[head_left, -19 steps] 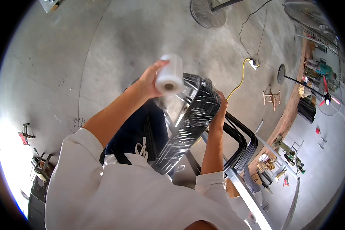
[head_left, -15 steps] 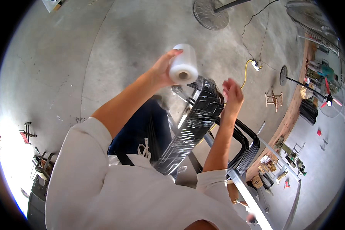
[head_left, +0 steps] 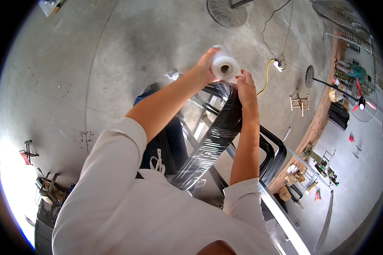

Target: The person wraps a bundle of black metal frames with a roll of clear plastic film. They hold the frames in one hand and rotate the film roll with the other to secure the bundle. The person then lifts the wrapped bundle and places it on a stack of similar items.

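Observation:
My left hand point(head_left: 207, 66) is wrapped round a roll of clear stretch film point(head_left: 230, 59), its open core facing me. The roll is just above the far end of a bundle of bent black tubes point(head_left: 232, 112), wrapped in shiny film that runs diagonally down towards my waist. My right hand point(head_left: 246, 87) is on the right of the bundle's far end. Its fingers point up, slightly bent, with the tips close against the roll's right side; whether they touch it I cannot make out. Film stretches between roll and bundle.
Metal frame bars point(head_left: 285, 216) run under and right of the bundle, with more bent black tubes point(head_left: 274, 155) on them. A small wooden stool point(head_left: 300, 103), a yellow cable point(head_left: 267, 76) and a fan's round base point(head_left: 227, 13) are on the concrete floor beyond.
My left hand has carried the roll right, over the bundle's far end. My right hand has moved left and up, close to the roll.

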The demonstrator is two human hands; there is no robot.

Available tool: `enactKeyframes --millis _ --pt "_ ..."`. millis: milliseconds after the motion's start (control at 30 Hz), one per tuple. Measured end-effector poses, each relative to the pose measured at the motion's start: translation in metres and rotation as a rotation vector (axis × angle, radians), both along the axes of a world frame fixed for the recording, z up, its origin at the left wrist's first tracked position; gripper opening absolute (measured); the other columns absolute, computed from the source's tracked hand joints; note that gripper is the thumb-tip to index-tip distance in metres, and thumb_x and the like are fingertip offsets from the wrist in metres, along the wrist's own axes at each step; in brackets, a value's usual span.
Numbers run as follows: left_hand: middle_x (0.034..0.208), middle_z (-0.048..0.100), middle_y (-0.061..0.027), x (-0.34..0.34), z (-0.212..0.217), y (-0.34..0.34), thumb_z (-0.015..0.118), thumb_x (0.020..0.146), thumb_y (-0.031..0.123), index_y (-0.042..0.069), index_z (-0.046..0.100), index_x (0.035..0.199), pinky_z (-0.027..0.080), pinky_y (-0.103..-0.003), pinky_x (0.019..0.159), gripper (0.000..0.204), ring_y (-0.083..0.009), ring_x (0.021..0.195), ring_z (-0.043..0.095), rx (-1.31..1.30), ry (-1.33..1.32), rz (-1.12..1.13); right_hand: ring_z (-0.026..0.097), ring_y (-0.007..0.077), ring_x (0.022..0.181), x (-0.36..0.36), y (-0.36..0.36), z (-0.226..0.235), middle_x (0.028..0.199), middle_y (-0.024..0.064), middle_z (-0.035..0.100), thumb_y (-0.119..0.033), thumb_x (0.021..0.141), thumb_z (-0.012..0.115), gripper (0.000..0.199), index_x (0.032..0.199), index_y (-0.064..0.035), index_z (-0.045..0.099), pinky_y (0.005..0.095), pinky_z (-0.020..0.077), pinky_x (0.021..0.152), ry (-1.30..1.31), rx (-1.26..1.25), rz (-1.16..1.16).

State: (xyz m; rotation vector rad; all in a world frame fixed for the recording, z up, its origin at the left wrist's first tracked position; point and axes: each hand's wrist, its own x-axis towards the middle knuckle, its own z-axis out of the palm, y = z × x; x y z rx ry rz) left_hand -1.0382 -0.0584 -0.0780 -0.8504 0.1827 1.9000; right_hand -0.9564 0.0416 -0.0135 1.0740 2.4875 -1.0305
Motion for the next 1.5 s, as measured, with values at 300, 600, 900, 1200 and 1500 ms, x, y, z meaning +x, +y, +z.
enactKeyframes --millis 300,600,900,1200,1500 --pt "0.105 0.051 -0.0101 -0.064 -0.043 0.045 0.060 0.075 0.035 0.011 0.040 0.114 0.047 -0.048 0.078 0.050 -0.0287 0.093 0.055 -0.170 0.117 0.082 0.039 0.0302 0.117 0.000 -0.021 0.006 0.129 0.0176 0.038 -0.027 0.081 0.045 0.041 0.118 -0.0081 0.049 0.0362 0.0340 0.093 0.095 -0.091 0.306" --pt "0.117 0.046 -0.0263 0.003 -0.021 -0.112 0.036 0.083 0.048 0.006 0.032 0.128 0.039 -0.044 0.091 0.062 -0.0354 0.103 0.050 0.221 0.412 -0.132 0.051 0.0292 0.104 -0.046 0.003 -0.008 0.118 0.0173 0.051 -0.044 0.081 0.046 0.051 0.115 -0.0053 0.053 0.0349 0.0366 0.088 -0.729 -0.351 0.682" --pt "0.119 0.044 -0.0280 0.082 -0.023 -0.193 0.049 0.065 0.069 -0.005 0.039 0.119 0.034 -0.050 0.095 0.092 -0.0374 0.109 0.047 0.404 0.380 0.016 0.049 0.0312 0.106 -0.044 0.004 -0.012 0.120 0.0174 0.049 -0.042 0.085 0.041 0.050 0.113 -0.0030 0.052 0.0402 0.0360 0.088 -0.841 -0.129 0.621" --pt "0.135 0.024 -0.0240 0.146 0.057 -0.171 0.063 0.057 0.064 0.001 0.039 0.125 0.029 -0.048 0.099 0.095 -0.0349 0.125 0.027 0.418 0.356 -0.291 0.054 0.0332 0.097 0.034 -0.016 0.092 0.106 0.0180 0.056 -0.031 0.086 0.043 0.036 0.105 -0.0030 0.057 0.0362 0.0424 0.081 -0.141 0.136 0.663" --pt "0.110 0.054 -0.0145 0.185 0.029 -0.199 0.062 0.061 0.056 0.003 0.043 0.122 0.048 -0.035 0.080 0.084 -0.0244 0.095 0.056 0.188 0.434 -0.470 0.049 0.0178 0.101 0.222 -0.085 0.062 0.115 0.0129 0.051 -0.029 0.087 0.052 0.045 0.121 0.0001 0.044 0.0301 0.0389 0.086 0.612 -0.685 -0.419"
